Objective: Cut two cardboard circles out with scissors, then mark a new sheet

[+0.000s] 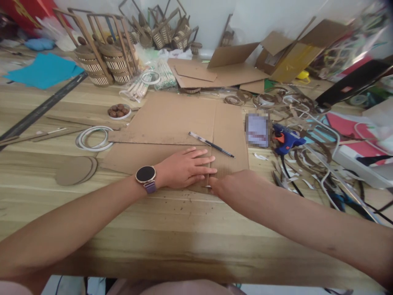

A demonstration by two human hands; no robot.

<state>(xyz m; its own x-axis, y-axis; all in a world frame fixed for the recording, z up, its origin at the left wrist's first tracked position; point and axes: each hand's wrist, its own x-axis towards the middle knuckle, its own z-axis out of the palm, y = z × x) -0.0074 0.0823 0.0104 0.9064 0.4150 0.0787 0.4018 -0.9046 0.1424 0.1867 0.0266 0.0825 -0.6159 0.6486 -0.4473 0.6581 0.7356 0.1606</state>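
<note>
My left hand (186, 169) lies flat on a sheet of brown cardboard (178, 114), fingers stretched to the right, a watch (145, 175) on its wrist. Close beside its fingertips, my right hand (229, 186) is closed low over the cardboard's near edge. A thin pale tip shows at its fingers; what it belongs to is hidden by the hand. A black-and-clear pen (211, 144) rests slantwise on the sheet, beyond both hands. Cut cardboard discs (76, 170) are stacked on the table to the left.
White rings (93, 138) and a dish of brown beads (118, 110) sit left of the sheet. To the right are a phone-like screen (258, 130), a blue glue gun (287, 138) and tangled strips. Woven lidded baskets (93, 63) and cardboard boxes (307, 49) line the back.
</note>
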